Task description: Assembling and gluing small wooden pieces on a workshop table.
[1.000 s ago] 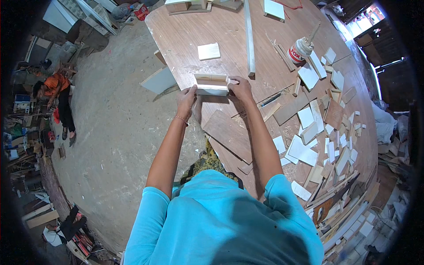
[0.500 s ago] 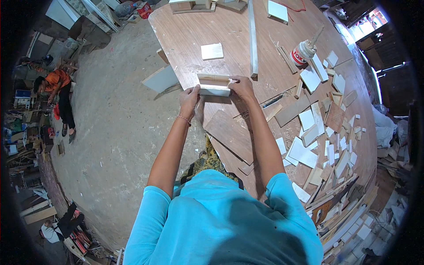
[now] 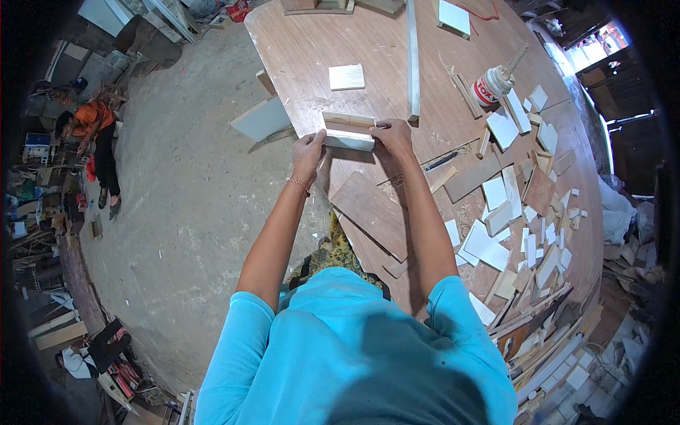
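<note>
Between my two hands is a small rectangular wooden box frame [image 3: 348, 142], white on its near side, resting at the left part of the table. My left hand [image 3: 309, 154] is closed on its left end, and my right hand [image 3: 394, 137] pinches its right end. Just beyond the frame lies a flat white-faced wooden piece [image 3: 346, 77]. Closer to my body, brown boards [image 3: 370, 212] lie stacked at the table's edge. A dark pen-like tool [image 3: 442, 161] rests to the right of my right hand.
The wooden table [image 3: 333, 35] carries a glue tub [image 3: 492, 86] with a brush handle sticking out, a long metal bar [image 3: 413, 64], and many white offcuts [image 3: 486, 248] on the right. A handsaw [image 3: 513, 340] lies near right. Someone in orange [image 3: 95, 117] bends at far left.
The view has shifted slightly, so the table appears a little further right and lower. Both hands keep hold of the box frame; the right fingers now sit a bit differently at its end.
</note>
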The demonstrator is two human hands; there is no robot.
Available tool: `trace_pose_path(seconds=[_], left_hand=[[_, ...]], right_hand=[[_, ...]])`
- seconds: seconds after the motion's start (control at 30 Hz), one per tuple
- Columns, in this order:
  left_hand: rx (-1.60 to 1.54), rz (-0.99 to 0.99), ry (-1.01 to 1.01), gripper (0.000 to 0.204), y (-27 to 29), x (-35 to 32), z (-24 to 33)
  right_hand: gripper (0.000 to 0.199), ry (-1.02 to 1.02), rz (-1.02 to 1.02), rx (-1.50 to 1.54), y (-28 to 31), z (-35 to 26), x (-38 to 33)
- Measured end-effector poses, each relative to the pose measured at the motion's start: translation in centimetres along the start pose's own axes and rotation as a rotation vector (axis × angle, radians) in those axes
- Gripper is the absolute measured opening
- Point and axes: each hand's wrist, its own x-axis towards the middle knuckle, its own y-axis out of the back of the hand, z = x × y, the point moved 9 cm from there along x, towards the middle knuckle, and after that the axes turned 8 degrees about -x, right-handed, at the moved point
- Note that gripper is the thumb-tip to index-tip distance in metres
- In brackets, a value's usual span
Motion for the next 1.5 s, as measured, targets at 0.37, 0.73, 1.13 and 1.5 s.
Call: trace_pose_path(seconds=[0.37,0.73,1.13,1.5], left_hand=[[0.025,0.047,-0.021,0.034,0.4,0.1,-0.1],[0.055,0.051,-0.027,0.034,1.1,0.6,-0.3],[0.082,-0.107,0.127,0.042,-0.5,-0.3,-0.7],[-0.135,0.029,0.18,0.043,-0.2,-0.7,-0.3]], right_hand=[[0.023,-0.044,-0.113,0.037,-0.5,0.0,0.8],[0.017,-0.043,-0.238,0.077,-0.8,-2.3,0.2],[0.026,-0.073,-0.242,0.014,-1.3,0.1,1.1],[0.022,0.089,-0.169,0.034,-0.4,-0.9,0.0]])
